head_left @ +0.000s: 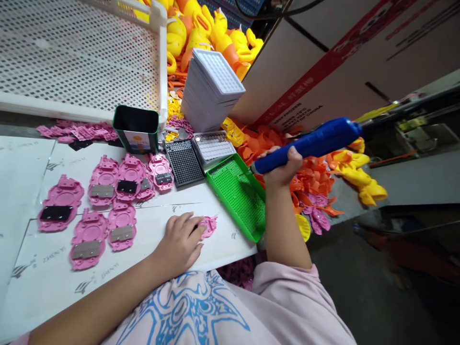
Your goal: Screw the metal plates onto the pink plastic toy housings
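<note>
My right hand (283, 167) is wrapped round a blue power screwdriver (305, 146), whose tip points down-left over the green perforated tray (239, 191). On the white work surface, my left hand (182, 238) lies over a pink plastic part (209, 226), its fingers bent on the part's left side and hiding much of it. Several pink shells with metal or black plates, such as this one (88, 239), lie farther left. A black perforated tray (184, 162) sits left of the green one.
Behind the trays stand a tall stack of white trays (212, 91) and a dark green tin (136, 129). A white mesh crate (79, 57) fills the back left. Orange pieces (312, 177), yellow toys (201, 28) and a large carton (345, 62) surround the right and back.
</note>
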`<state>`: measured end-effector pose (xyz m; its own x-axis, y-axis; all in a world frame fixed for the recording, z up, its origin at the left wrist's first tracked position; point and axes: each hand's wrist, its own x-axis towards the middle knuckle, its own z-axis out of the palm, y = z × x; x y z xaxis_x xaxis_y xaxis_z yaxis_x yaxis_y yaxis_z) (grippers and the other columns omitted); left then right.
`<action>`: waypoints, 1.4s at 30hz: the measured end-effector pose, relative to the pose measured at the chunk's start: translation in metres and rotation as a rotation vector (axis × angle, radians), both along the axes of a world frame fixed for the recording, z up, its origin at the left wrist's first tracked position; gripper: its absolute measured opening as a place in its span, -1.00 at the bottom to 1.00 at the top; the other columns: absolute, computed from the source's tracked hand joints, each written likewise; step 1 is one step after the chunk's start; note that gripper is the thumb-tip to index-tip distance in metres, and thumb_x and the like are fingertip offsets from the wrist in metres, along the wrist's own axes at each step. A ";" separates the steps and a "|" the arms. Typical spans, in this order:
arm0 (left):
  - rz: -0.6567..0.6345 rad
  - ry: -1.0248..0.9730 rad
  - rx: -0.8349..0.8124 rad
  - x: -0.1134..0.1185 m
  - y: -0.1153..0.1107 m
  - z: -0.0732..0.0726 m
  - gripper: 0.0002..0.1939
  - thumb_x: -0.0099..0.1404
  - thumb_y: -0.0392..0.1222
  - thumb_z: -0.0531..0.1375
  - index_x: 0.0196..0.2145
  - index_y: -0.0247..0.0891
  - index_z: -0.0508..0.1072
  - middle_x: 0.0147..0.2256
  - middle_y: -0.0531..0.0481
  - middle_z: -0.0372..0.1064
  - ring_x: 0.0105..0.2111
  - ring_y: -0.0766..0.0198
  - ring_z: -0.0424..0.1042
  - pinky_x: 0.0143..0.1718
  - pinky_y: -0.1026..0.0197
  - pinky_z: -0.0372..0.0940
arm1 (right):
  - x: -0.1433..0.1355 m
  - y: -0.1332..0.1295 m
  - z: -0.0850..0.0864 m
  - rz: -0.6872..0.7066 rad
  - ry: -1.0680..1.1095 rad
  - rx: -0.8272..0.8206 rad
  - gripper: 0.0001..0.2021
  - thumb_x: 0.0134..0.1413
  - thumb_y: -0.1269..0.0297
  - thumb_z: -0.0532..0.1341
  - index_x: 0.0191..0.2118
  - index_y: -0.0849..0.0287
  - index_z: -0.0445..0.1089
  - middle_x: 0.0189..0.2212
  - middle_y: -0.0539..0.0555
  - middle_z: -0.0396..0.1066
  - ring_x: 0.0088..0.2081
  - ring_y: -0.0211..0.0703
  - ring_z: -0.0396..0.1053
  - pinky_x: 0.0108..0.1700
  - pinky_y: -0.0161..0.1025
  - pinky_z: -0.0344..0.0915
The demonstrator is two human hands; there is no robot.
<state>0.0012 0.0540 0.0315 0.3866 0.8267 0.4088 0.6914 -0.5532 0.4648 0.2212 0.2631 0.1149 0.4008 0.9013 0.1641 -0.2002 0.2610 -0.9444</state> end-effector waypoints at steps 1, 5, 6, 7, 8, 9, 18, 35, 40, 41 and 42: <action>0.018 0.007 -0.003 0.000 0.000 0.000 -0.70 0.31 -0.26 0.11 -0.03 -0.32 0.46 -0.02 -0.22 0.43 0.03 -0.09 0.28 -0.02 -0.10 0.12 | 0.001 -0.004 0.005 0.005 -0.003 0.025 -0.61 -0.27 -0.12 0.22 -0.51 0.10 0.17 -0.67 -0.15 0.29 -0.66 -0.31 0.33 -0.58 -0.30 0.33; 0.076 0.029 -0.013 0.002 0.000 -0.002 -0.72 0.30 -0.24 0.14 -0.06 -0.34 0.48 -0.06 -0.23 0.44 -0.01 -0.10 0.29 -0.05 -0.11 0.14 | -0.003 -0.036 0.025 0.080 -0.016 0.093 -0.64 -0.21 -0.13 0.16 -0.47 0.08 0.22 -0.65 -0.13 0.30 -0.64 -0.31 0.32 -0.56 -0.30 0.32; 0.082 0.036 -0.016 0.002 0.000 -0.001 -0.73 0.29 -0.24 0.15 -0.07 -0.33 0.49 -0.06 -0.23 0.44 -0.02 -0.10 0.29 -0.06 -0.10 0.14 | -0.007 -0.047 0.028 0.115 -0.020 0.091 -0.65 -0.21 -0.12 0.15 -0.45 0.08 0.24 -0.65 -0.13 0.30 -0.63 -0.30 0.32 -0.56 -0.29 0.32; 0.086 0.041 -0.021 0.003 0.000 -0.001 -0.75 0.29 -0.24 0.16 -0.09 -0.32 0.50 -0.07 -0.22 0.45 -0.03 -0.09 0.30 -0.07 -0.10 0.14 | -0.011 -0.058 0.030 0.149 -0.022 0.092 -0.66 -0.20 -0.11 0.14 -0.43 0.07 0.26 -0.65 -0.13 0.30 -0.64 -0.29 0.31 -0.56 -0.28 0.32; 0.087 0.044 -0.025 0.003 0.000 -0.001 -0.76 0.29 -0.24 0.16 -0.11 -0.31 0.50 -0.07 -0.22 0.45 -0.03 -0.09 0.30 -0.07 -0.10 0.14 | -0.016 -0.069 0.030 0.200 -0.024 0.076 -0.66 -0.19 -0.11 0.14 -0.41 0.06 0.28 -0.65 -0.12 0.30 -0.64 -0.28 0.31 -0.56 -0.26 0.32; 0.087 0.044 -0.031 0.004 0.001 0.000 -0.77 0.29 -0.25 0.16 -0.12 -0.31 0.51 -0.08 -0.21 0.45 -0.04 -0.09 0.30 -0.08 -0.10 0.14 | -0.020 -0.080 0.028 0.255 -0.019 0.058 -0.66 -0.19 -0.12 0.15 -0.40 0.05 0.29 -0.65 -0.11 0.31 -0.64 -0.26 0.31 -0.56 -0.25 0.32; 0.079 0.034 -0.072 0.005 0.001 0.001 -0.80 0.28 -0.25 0.17 -0.16 -0.30 0.50 -0.10 -0.18 0.45 -0.05 -0.06 0.29 -0.11 -0.07 0.13 | -0.037 -0.126 -0.006 0.500 0.107 0.050 -0.67 -0.20 -0.05 0.27 -0.34 0.05 0.35 -0.56 -0.06 0.40 -0.57 -0.20 0.36 -0.45 -0.16 0.36; 0.090 0.021 -0.133 0.008 0.002 0.003 -0.82 0.23 -0.27 0.23 -0.18 -0.27 0.50 -0.10 -0.15 0.44 -0.09 0.00 0.29 -0.14 -0.04 0.11 | -0.034 -0.133 -0.019 0.522 0.032 0.043 -0.62 -0.17 -0.10 0.28 -0.27 0.03 0.35 -0.54 -0.05 0.36 -0.54 -0.19 0.33 -0.43 -0.13 0.34; 0.134 0.033 -0.116 0.008 -0.002 0.003 -0.78 0.22 -0.22 0.28 -0.15 -0.27 0.50 -0.13 -0.15 0.44 -0.09 -0.01 0.29 -0.13 -0.03 0.13 | -0.040 -0.141 -0.017 0.560 -0.062 0.155 -0.59 -0.11 -0.07 0.28 -0.14 0.00 0.38 -0.53 -0.05 0.36 -0.53 -0.18 0.34 -0.46 -0.16 0.36; 0.149 0.041 -0.110 0.007 -0.002 0.003 -0.77 0.22 -0.20 0.30 -0.15 -0.27 0.50 -0.14 -0.15 0.45 -0.10 -0.01 0.29 -0.14 -0.03 0.14 | -0.042 -0.143 -0.016 0.571 -0.085 0.181 -0.57 -0.09 -0.06 0.28 -0.08 -0.03 0.37 -0.52 -0.04 0.37 -0.52 -0.17 0.35 -0.46 -0.16 0.37; 0.161 0.048 -0.104 0.007 -0.003 0.002 -0.75 0.21 -0.19 0.31 -0.14 -0.27 0.51 -0.16 -0.14 0.45 -0.12 -0.01 0.29 -0.15 -0.03 0.14 | -0.044 -0.144 -0.015 0.587 -0.110 0.198 -0.56 -0.08 -0.05 0.28 -0.04 -0.05 0.36 -0.50 -0.04 0.38 -0.50 -0.17 0.36 -0.44 -0.15 0.38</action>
